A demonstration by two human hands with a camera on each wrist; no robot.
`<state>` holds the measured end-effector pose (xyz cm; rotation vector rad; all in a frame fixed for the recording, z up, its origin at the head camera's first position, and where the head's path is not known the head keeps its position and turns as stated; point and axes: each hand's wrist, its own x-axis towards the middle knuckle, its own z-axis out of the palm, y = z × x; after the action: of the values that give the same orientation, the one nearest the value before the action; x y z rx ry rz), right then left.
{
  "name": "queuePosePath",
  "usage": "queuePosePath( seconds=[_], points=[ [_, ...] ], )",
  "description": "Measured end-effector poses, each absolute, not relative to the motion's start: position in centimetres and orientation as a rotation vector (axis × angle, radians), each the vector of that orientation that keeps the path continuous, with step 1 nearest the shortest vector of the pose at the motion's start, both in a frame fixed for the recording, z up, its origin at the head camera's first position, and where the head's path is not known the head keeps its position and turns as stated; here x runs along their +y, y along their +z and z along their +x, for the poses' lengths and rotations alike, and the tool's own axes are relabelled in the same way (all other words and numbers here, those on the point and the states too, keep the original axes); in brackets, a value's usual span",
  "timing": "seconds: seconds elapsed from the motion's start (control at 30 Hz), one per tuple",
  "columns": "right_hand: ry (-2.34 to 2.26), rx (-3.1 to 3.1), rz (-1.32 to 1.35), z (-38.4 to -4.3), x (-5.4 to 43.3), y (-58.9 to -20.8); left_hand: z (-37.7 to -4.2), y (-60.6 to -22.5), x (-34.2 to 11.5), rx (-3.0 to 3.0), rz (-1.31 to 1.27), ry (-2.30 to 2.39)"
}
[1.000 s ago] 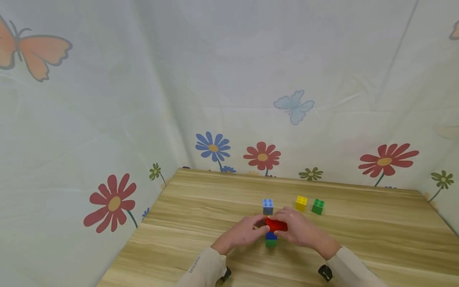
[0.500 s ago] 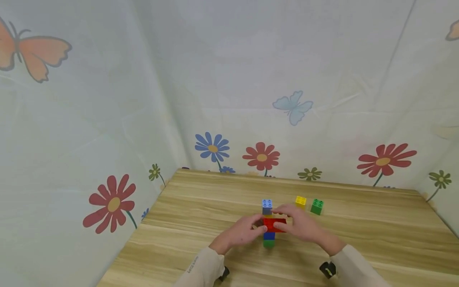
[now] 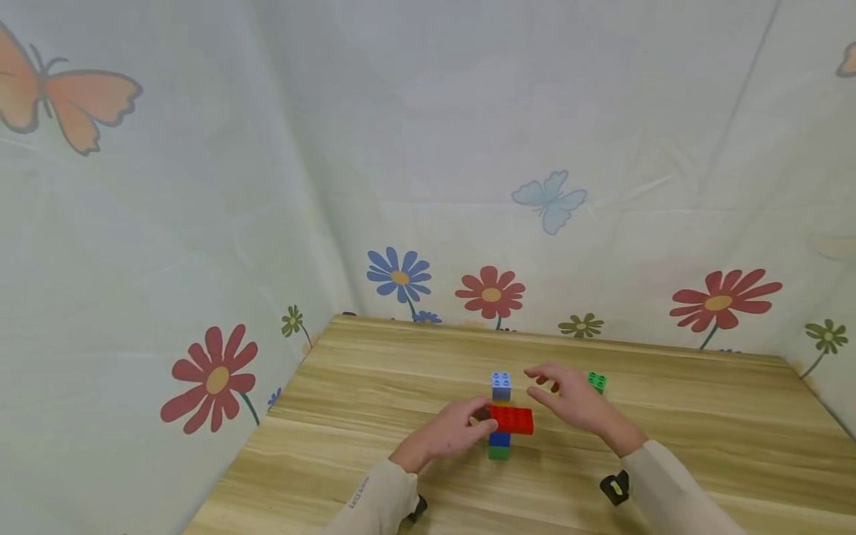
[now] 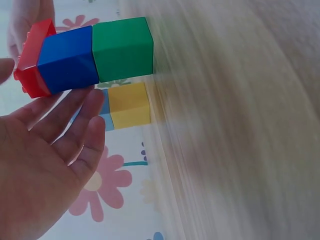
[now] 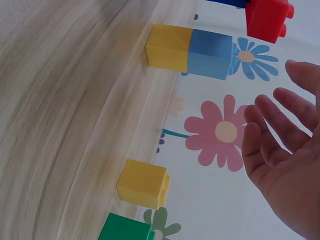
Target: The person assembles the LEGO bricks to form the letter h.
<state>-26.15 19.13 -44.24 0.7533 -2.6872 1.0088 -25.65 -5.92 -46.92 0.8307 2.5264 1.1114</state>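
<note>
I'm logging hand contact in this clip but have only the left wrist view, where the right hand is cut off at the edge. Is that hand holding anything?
Observer: No. The right wrist view shows the right hand with its fingers spread, holding nothing.
Operator: Are there any bricks besides the red-topped stack and the light-blue-topped stack that I see?
Observer: Yes. The right wrist view shows a yellow brick and a green brick near each other, away from both stacks.
</note>
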Motion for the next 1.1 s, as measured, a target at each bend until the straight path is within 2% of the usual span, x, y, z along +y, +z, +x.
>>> queuePosePath(
  seconds=[1.1],
  points=[
    [1.136, -2.876, 0.748, -29.4, 17.2, -46.4, -25.6, -46.8, -5.5, 2.547, 0.879, 1.138]
  ],
)
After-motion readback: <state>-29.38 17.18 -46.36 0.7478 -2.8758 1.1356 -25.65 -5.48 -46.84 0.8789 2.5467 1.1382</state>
